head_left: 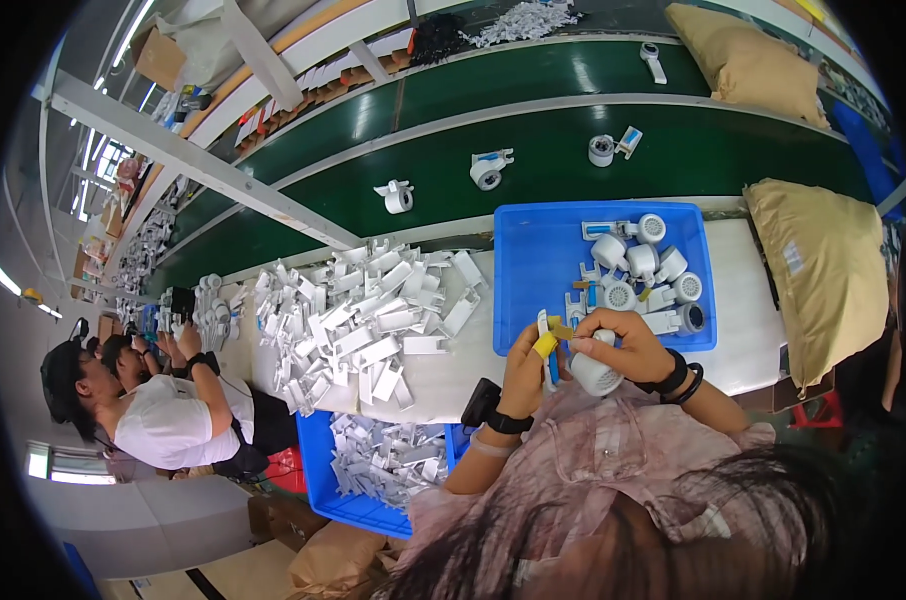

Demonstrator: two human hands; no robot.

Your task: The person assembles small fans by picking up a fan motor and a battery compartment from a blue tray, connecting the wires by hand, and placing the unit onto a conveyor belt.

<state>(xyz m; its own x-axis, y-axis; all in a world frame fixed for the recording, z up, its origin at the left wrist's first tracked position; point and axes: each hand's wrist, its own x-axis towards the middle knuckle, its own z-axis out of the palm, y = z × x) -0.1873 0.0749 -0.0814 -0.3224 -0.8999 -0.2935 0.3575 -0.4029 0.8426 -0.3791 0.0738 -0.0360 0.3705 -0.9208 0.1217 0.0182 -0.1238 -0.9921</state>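
Observation:
In front of my chest, both hands are closed on one small white assembly above the near edge of the blue tray. My left hand (522, 378) grips a narrow white plastic part (543, 325) with a blue strip, and a yellow piece (546, 345) shows at its fingertips. My right hand (628, 345) pinches a small brownish-yellow tab (563, 333) by the thumb. Under that palm sits a round white grilled head (595, 374). Fingers cover the place where these parts meet. Several similar round-headed units (619, 295) lie in the blue tray (504, 265).
To the left, white plastic covers (373, 320) are heaped on the table. Below them stands a blue bin (318, 470) of white parts. A green conveyor (433, 200) beyond carries scattered units. A brown sack (823, 270) is at right; a co-worker (173, 420) sits left.

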